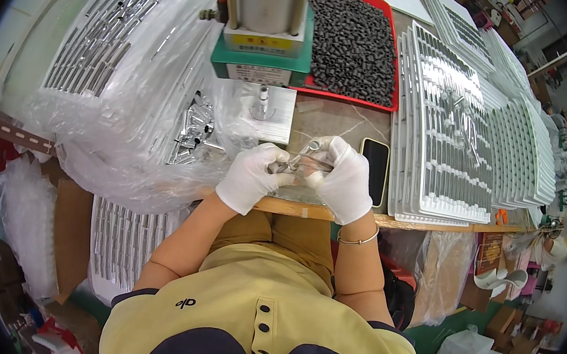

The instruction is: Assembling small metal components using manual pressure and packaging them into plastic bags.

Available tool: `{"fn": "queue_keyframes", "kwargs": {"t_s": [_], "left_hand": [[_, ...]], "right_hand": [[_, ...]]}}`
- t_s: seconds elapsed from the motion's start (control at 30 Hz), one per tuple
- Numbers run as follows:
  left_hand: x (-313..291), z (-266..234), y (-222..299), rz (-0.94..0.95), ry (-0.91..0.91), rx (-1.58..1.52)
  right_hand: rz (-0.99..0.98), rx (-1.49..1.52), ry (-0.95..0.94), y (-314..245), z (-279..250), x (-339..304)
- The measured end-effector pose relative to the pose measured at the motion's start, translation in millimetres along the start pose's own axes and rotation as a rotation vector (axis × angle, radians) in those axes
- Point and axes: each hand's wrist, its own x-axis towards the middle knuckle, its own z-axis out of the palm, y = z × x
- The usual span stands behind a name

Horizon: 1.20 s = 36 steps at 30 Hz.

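My left hand, in a white glove, is closed with its fingertips around a small shiny metal tube. Close beside it, my gloved right hand is closed on slim metal tubes, one end poking out above the fingers. The hands almost meet over the front edge of the workbench; fingers hide much of the pieces. Just beyond them stands a green-and-grey press, with a short metal fitting upright on the plate below it. A heap of loose shiny metal tubes lies on plastic left of that plate.
A red tray of small black sleeves sits behind, right of the press. A phone lies by my right hand. White racks bearing metal tubes stand at the right. Clear plastic sheeting with rows of tubes covers the left side.
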Motion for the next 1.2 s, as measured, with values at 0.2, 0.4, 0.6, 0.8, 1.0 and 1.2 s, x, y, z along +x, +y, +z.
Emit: {"fn": "queue_keyframes", "kwargs": {"t_s": [0.2, 0.4, 0.6, 0.8, 1.0, 1.2], "left_hand": [[-7, -1, -21, -0.049, 0.088, -0.061], [-3, -4, -15, -0.195, 0.139, -0.443], [44, -37, -19, -0.118, 0.226, -0.123], [72, -67, -25, -0.121, 0.221, 0.469], [27, -85, -11, -0.227, 0.378, -0.154], [-11, -85, -2, -0.222, 0.315, -0.388]], "right_hand": [[-0.132, -0.252, -0.092, 1, 13, 5], [-0.079, -0.231, -0.128, 28, 33, 4], [0.014, -0.198, 0.051, 22, 33, 43], [0.012, -0.320, -0.003, 53, 75, 89], [0.060, -0.467, -0.101, 47, 84, 95], [0.029, -0.549, -0.056, 43, 65, 65]]}}
